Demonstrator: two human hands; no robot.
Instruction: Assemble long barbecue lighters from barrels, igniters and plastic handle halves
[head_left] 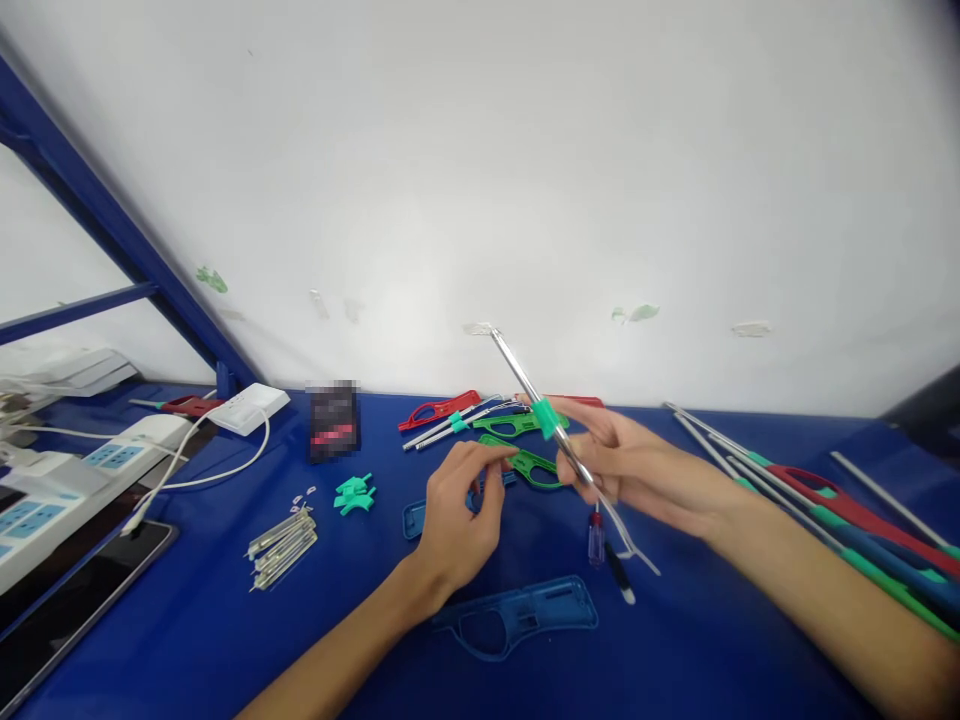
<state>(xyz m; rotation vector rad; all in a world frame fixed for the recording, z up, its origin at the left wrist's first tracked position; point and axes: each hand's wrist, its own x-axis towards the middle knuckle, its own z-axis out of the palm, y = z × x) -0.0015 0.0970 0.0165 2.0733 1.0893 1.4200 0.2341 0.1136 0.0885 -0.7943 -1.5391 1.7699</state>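
A silvery metal lighter tube (517,365) with a green collar is gripped in my right hand (622,455), raised and tilted above the table. From its lower end hangs a thin pale wire (624,535). My left hand (461,515) is just left of it, fingers curled and thumb and index finger close together; whatever they may pinch is hidden. Behind the left fingertips lies a green lighter shell (531,465), and a blue shell part (414,520) shows partly under that hand. Nearer to me rests another blue lighter shell half (525,615).
Left are green plastic pieces (355,494), slim clear-and-metal parts (283,550), a phone (82,610) and power strips (112,460) with cables. Screwdrivers (596,540) lie below my right hand. Long lighters (832,490) lie right. A red shell (435,410) is at the back.
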